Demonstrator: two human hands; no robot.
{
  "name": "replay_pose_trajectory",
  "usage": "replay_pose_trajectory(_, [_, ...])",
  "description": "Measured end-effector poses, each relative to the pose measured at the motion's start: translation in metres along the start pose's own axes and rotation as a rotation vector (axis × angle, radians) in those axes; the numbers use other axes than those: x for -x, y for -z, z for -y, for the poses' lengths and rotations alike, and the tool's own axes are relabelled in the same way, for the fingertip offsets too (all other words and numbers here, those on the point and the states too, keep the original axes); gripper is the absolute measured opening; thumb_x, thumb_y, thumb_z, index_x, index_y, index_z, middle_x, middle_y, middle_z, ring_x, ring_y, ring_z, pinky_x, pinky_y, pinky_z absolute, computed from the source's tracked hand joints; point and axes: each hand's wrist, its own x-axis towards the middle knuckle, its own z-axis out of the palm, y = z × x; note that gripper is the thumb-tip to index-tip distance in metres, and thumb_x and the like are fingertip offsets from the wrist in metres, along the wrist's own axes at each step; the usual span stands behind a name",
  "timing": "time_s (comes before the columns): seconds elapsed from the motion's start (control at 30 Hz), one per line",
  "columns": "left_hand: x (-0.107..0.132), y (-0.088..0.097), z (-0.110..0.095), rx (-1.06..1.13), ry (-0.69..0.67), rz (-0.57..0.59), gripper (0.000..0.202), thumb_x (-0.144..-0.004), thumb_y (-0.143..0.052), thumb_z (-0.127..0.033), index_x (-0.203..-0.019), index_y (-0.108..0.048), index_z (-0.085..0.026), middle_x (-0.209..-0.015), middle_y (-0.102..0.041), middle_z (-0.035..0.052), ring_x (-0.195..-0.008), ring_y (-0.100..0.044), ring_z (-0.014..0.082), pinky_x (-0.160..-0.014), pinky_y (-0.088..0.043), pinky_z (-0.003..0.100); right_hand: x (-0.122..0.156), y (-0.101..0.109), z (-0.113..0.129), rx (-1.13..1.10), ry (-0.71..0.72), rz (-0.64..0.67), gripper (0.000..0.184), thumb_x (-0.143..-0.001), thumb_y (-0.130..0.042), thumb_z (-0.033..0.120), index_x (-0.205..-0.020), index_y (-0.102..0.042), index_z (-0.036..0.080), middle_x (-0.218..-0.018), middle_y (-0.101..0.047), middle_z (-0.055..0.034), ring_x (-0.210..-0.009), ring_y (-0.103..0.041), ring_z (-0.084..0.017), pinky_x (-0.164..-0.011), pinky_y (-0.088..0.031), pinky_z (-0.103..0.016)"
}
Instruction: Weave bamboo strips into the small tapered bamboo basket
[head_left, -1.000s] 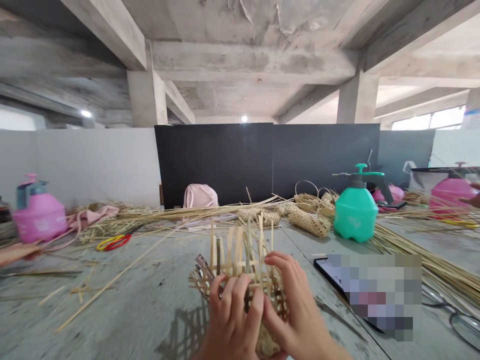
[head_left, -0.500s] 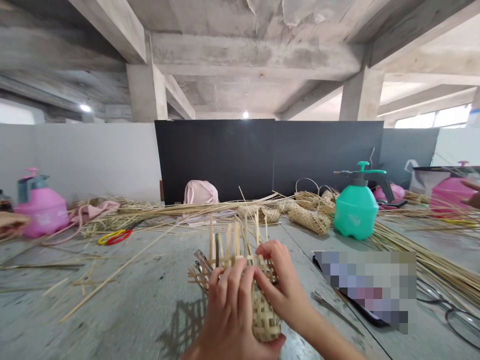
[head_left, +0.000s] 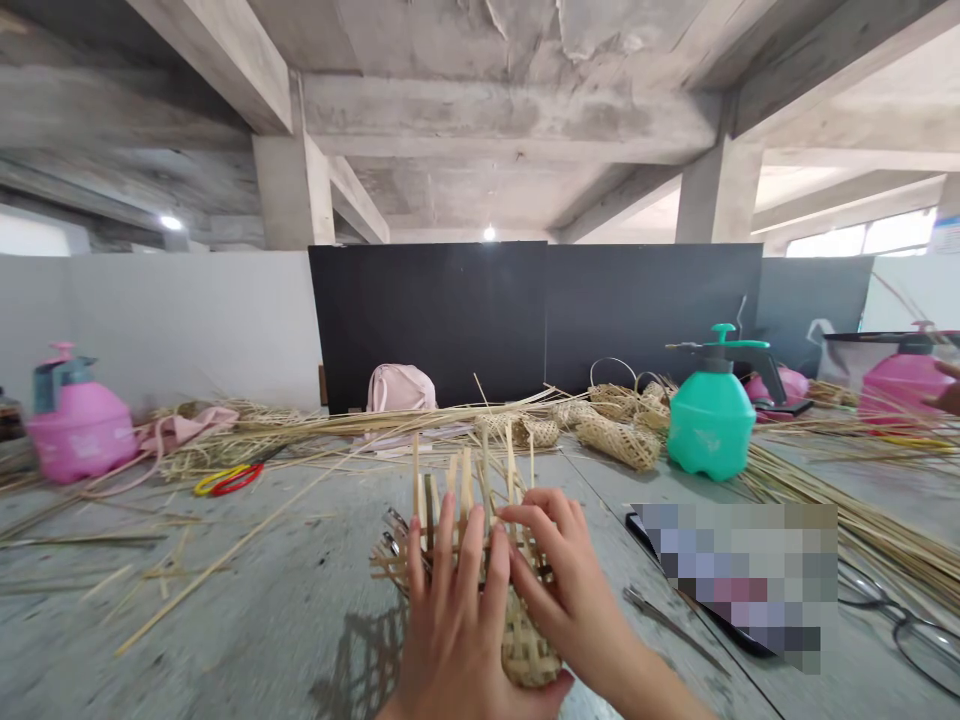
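A partly woven bamboo basket [head_left: 529, 640] lies on its side in front of me, its loose upright strips [head_left: 466, 478] pointing away. My left hand [head_left: 457, 600] spans it, fingers stretched along the weave and thumb under the near end, holding it. On the right side, my right hand [head_left: 570, 570] has its thumb and bent index finger closed on the weave near the loose strips. Metal clips [head_left: 394, 530] sit at the basket's left edge. My fingers hide much of the weave between them.
A pointed metal tool [head_left: 675, 628], a blurred-out phone-like device [head_left: 720, 580] and glasses [head_left: 892, 610] lie at right. A green spray bottle [head_left: 712, 425] stands behind them. Scissors [head_left: 229, 480] and loose strips are at left; woven pieces [head_left: 619, 440] lie farther back. Another person's hand [head_left: 949, 395] shows at far right.
My left fingers have straightened and spread farther forward over the weave. My right hand's fingers have shifted slightly left along the edge. The basket has hardly moved.
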Motion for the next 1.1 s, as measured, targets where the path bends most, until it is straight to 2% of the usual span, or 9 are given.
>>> replay_pose_trajectory(0.2, [0.002,0.003,-0.003,0.072,-0.036,0.052,0.079,-0.057,-0.061,-0.048,-0.117,-0.041,-0.001,-0.116,-0.05,0.0254,-0.118,-0.038,0.0398,-0.102,-0.016,0.056,-0.002,0.002,-0.003,-0.103,-0.097,0.023,0.011,-0.085,-0.042,0.02,-0.094,-0.047,0.024,-0.091,-0.05,-0.0038,-0.086,-0.045,-0.021,-0.078,-0.04,-0.04])
replay_pose_trajectory(0.37, [0.003,0.002,-0.007,0.15,-0.012,-0.022,0.073,-0.057,-0.064,-0.039,-0.117,-0.037,-0.005,-0.114,-0.05,0.0243,-0.119,-0.038,0.0384,-0.101,-0.022,0.057,-0.001,0.001,-0.003,-0.12,-0.149,0.006,0.005,-0.084,-0.041,0.021,-0.085,-0.046,0.023,-0.086,-0.048,-0.0028,-0.084,-0.043,-0.022,-0.076,-0.037,-0.041])
replay_pose_trajectory(0.73, [0.006,0.0,-0.008,0.165,0.022,-0.117,0.066,-0.056,-0.064,-0.043,-0.108,-0.042,-0.009,-0.108,-0.053,0.0222,-0.109,-0.047,0.0379,-0.099,-0.024,0.058,0.002,0.001,0.002,-0.049,-0.087,0.018,0.01,-0.085,-0.039,0.022,-0.086,-0.049,0.023,-0.085,-0.047,-0.0031,-0.082,-0.044,-0.021,-0.072,-0.038,-0.04])
replay_pose_trajectory(0.8, [0.006,-0.001,-0.006,0.148,0.024,-0.106,0.068,-0.056,-0.063,-0.045,-0.11,-0.043,-0.009,-0.108,-0.052,0.022,-0.109,-0.047,0.0385,-0.098,-0.023,0.058,0.004,0.001,-0.001,-0.078,-0.053,0.009,0.008,-0.085,-0.042,0.023,-0.091,-0.047,0.023,-0.089,-0.046,-0.0037,-0.085,-0.045,-0.021,-0.074,-0.039,-0.039])
replay_pose_trajectory(0.93, [0.009,-0.002,0.002,0.113,0.039,-0.043,0.08,-0.055,-0.061,-0.05,-0.119,-0.04,-0.008,-0.113,-0.048,0.0231,-0.11,-0.044,0.0409,-0.096,-0.025,0.06,0.007,0.002,-0.014,-0.166,-0.046,-0.065,0.021,-0.081,-0.05,0.023,-0.1,-0.042,0.021,-0.101,-0.044,-0.006,-0.096,-0.044,-0.021,-0.082,-0.039,-0.038])
replay_pose_trajectory(1.1, [0.015,-0.004,0.012,0.119,0.042,-0.024,0.092,-0.052,-0.061,-0.052,-0.127,-0.033,-0.007,-0.117,-0.044,0.0232,-0.111,-0.041,0.0417,-0.097,-0.024,0.061,0.007,0.001,-0.022,-0.185,-0.101,-0.059,0.014,-0.081,-0.049,0.027,-0.092,-0.043,0.021,-0.092,-0.047,-0.0044,-0.088,-0.047,-0.02,-0.076,-0.041,-0.035])
